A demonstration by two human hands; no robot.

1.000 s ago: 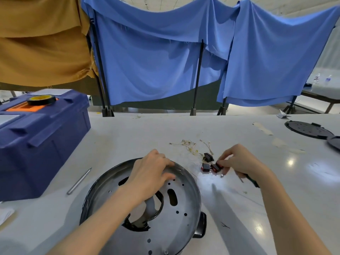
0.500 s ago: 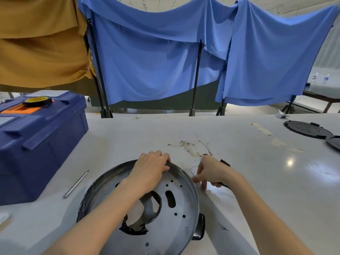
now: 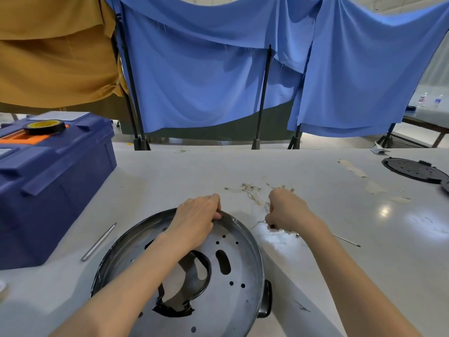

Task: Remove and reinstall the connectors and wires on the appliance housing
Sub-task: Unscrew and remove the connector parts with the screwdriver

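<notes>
The round metal appliance housing [image 3: 226,283] lies bottom-up on the white table, with holes and a large black-edged opening in its plate. My left hand [image 3: 196,217] grips its far rim, fingers curled over the edge. To the right, my right hand [image 3: 286,210] is curled on small parts at the table surface; a dark red-black connector [image 3: 272,226] peeks out under its fingers, most of it hidden. Thin pale wires [image 3: 250,190] lie loose on the table just beyond both hands.
A blue toolbox [image 3: 53,186] with a tape roll [image 3: 45,126] on top stands at the left. A metal rod [image 3: 98,242] lies beside the housing. A thin tool [image 3: 346,240] lies right of my forearm. Black round covers [image 3: 413,170] sit far right. Blue and tan cloths hang behind.
My right hand has come down from holding the connectors up beside the housing to the table near the rim, fingers now curled over them. My left hand stays on the rim.
</notes>
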